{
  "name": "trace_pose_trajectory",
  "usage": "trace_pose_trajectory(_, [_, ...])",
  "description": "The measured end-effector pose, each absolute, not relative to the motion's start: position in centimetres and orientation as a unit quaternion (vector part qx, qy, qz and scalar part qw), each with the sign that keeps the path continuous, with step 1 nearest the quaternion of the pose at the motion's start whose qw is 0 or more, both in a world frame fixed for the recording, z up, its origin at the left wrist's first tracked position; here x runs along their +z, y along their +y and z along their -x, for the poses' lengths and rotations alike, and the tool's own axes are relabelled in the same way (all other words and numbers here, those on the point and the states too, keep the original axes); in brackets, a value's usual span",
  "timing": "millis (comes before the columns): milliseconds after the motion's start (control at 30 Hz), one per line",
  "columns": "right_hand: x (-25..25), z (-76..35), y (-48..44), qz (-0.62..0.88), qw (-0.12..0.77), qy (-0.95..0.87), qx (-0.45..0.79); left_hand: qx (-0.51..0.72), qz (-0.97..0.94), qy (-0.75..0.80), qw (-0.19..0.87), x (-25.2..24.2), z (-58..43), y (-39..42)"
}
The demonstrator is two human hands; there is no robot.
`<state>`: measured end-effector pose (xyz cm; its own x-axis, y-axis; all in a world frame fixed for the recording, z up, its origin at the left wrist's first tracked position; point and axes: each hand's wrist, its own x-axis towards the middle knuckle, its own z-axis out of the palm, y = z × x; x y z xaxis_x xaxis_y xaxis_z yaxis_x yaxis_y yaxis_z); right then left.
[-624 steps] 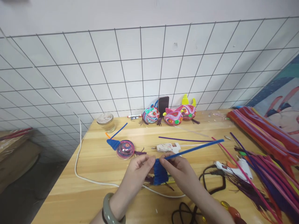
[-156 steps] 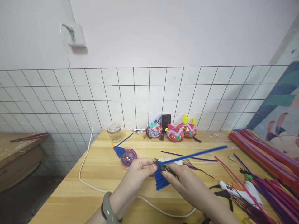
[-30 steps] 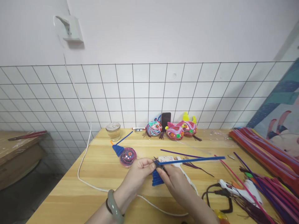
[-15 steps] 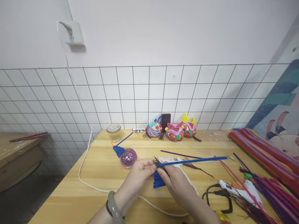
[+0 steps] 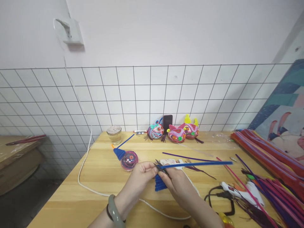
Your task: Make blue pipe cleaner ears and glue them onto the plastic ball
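In the head view my left hand is closed, its thumb and fingers pinching the near end of a blue pipe cleaner that reaches far to the right. Against it, my right hand grips a dark tool with two pointed tips; whether it is scissors or pliers I cannot tell. Below the fingers hangs a ridged piece of blue pipe cleaners, partly hidden by my right hand. A similar blue cone-shaped piece lies on the table beside a round pink-purple piece.
Decorated fish-like figures and a phone stand by the tiled wall. A lidded glass is at back left. Rightward lie a glue gun and bundled pipe cleaners. A white cord crosses the table.
The view has shifted slightly. The free end of the blue pipe cleaner has dipped a little. Both hands keep nearly the same position and grip.
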<state>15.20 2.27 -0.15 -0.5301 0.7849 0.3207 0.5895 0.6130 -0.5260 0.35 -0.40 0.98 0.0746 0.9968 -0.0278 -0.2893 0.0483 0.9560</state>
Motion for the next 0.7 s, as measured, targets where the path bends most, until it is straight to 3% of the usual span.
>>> trace_pose_trajectory(700, [-0.43,-15.54,2.55,0.38,0.251,-0.878,0.145,0.53,-0.433,0.414,0.6,1.34,-0.32,-0.64])
